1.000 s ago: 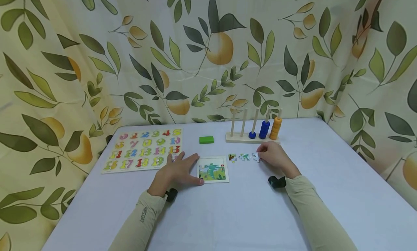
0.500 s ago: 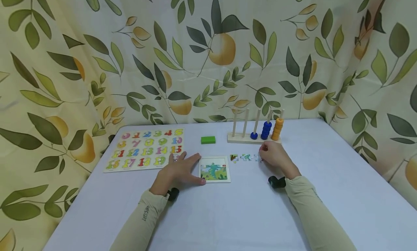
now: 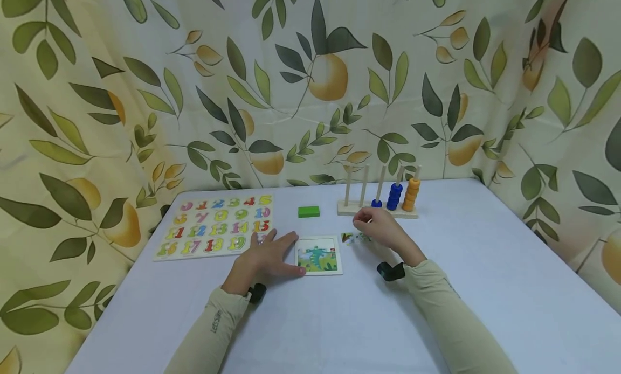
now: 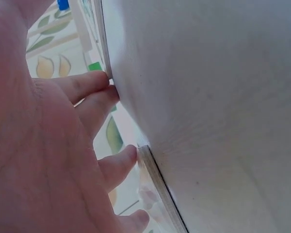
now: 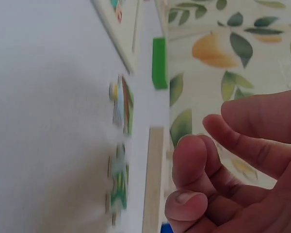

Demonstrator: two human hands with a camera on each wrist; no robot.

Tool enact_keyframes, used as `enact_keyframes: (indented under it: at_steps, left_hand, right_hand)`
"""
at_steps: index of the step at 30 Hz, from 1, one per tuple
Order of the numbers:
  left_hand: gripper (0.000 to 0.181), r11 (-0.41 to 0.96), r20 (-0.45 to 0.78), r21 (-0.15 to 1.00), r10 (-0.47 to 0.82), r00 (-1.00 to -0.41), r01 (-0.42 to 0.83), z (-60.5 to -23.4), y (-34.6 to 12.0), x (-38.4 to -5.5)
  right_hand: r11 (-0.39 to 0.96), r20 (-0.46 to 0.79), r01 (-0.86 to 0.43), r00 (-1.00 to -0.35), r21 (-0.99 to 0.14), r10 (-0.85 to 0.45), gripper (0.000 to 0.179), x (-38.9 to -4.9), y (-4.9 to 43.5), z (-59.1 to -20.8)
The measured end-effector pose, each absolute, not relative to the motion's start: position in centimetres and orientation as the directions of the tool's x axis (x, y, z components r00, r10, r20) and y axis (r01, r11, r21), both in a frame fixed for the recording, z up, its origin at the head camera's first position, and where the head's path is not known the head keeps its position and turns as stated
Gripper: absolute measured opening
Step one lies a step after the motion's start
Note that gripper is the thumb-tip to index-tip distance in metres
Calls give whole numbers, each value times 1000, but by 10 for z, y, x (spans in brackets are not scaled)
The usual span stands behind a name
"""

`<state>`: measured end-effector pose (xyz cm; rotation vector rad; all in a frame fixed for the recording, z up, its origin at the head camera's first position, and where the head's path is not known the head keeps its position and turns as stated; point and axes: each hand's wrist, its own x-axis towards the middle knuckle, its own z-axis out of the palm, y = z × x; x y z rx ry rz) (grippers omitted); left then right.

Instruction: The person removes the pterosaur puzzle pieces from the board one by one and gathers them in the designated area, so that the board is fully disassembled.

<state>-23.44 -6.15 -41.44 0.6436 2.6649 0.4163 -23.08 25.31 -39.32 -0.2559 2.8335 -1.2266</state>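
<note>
In the head view my left hand [image 3: 264,258] lies with fingers spread, thumb and index at the left edge of a white-framed dinosaur puzzle [image 3: 317,255]. Its other fingers reach the lower right corner of the number board [image 3: 213,226]. My right hand [image 3: 383,231] is over the row of loose jigsaw pieces, thumb and index fingertips close together; I cannot tell whether a piece is between them. Below it in the right wrist view lie a brown-and-green jigsaw piece [image 5: 127,107] and a green-and-teal jigsaw piece [image 5: 118,187]. The hand hides the row's right end in the head view.
Behind the puzzle lies a green block [image 3: 308,212]. A wooden peg stand [image 3: 356,207] with blue beads [image 3: 394,197] and orange beads [image 3: 411,194] stands just beyond my right hand. A leaf-and-fruit patterned curtain [image 3: 327,75] hangs around the white table [image 3: 315,325].
My right hand has moved left from the right end of the jigsaw pieces and now overlaps the row and the peg stand's front. My left hand has stayed by the puzzle frame.
</note>
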Motion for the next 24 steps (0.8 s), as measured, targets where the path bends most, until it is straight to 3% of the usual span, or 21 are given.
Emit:
enact_keyframes:
  at_steps: [13, 24]
  left_hand:
    - [96, 860, -279, 356, 471, -837, 365, -419, -62, -234]
    - [95, 839, -275, 382, 503, -819, 387, -415, -62, -232]
  right_hand:
    - [597, 37, -269, -928, -756, -371, 19, -233, 189, -395]
    - [644, -19, -277, -911, -713, -413, 10, -231, 164, -411]
